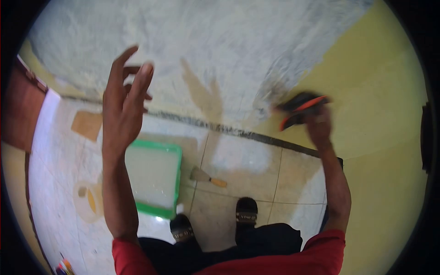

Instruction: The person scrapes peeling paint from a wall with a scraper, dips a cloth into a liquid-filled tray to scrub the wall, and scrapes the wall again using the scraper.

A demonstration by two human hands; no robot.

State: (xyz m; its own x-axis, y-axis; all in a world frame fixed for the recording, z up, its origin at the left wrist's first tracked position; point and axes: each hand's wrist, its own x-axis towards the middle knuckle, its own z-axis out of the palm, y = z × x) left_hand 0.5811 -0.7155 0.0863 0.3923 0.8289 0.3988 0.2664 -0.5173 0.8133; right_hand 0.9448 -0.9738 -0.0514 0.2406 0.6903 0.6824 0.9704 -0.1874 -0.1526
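Observation:
My right hand (318, 126) grips a black-and-orange hand tool (302, 105), blurred by motion. The tool is by the lower right of the wall, near the border between the patchy grey-white area (183, 41) and the yellow paint (357, 82). Its working face and exact kind are hard to make out. My left hand (126, 103) is raised in front of the wall with its fingers apart and nothing in them. Its shadow falls on the whitish surface.
A green tray (178, 183) with a pale whitish inside lies on the tiled floor. To its right is a scraper (208, 177) with a wooden handle. A brown flat piece (86, 124) and a pale round object (89, 201) lie at left. My sandalled feet (246, 213) stand close by.

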